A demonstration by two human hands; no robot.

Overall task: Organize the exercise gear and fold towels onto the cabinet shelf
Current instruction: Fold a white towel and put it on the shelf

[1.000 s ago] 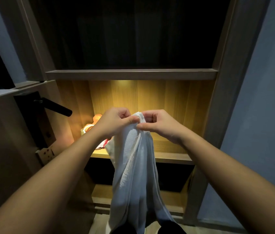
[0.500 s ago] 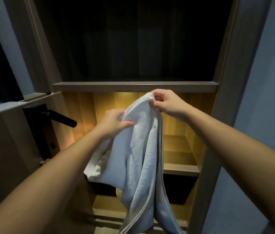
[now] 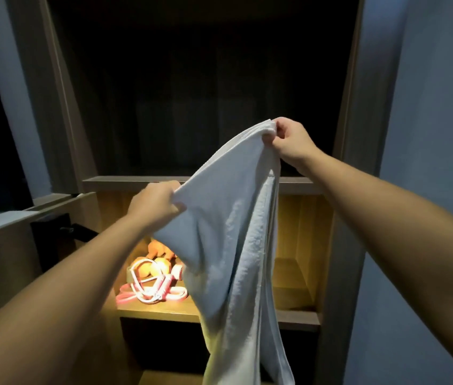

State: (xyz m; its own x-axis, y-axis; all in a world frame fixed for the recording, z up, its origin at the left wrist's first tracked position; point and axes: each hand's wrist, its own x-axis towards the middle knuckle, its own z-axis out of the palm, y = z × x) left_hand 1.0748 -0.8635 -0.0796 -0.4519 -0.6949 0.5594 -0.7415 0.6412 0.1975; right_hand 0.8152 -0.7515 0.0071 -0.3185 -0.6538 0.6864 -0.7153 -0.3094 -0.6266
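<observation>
A white towel (image 3: 230,234) hangs in front of the cabinet, stretched between both hands. My right hand (image 3: 289,138) pinches its top corner high up, in front of the dark upper compartment. My left hand (image 3: 155,202) grips the towel's edge lower and to the left. The cloth drapes down past the lit wooden shelf (image 3: 158,311). On that shelf lies a pink and white skipping rope (image 3: 153,290) with orange gear (image 3: 161,254) behind it, partly hidden by the towel.
The cabinet has a dark upper compartment (image 3: 192,93) above a shelf board (image 3: 125,182). A black door handle (image 3: 78,230) juts out at the left. A blue-grey wall (image 3: 436,134) stands close on the right. A lower shelf (image 3: 169,377) shows at the bottom.
My hands have moved apart: the right one has risen with the towel's corner, the left has slid out along the edge, spreading the cloth. The view has tilted, revealing the skipping rope.
</observation>
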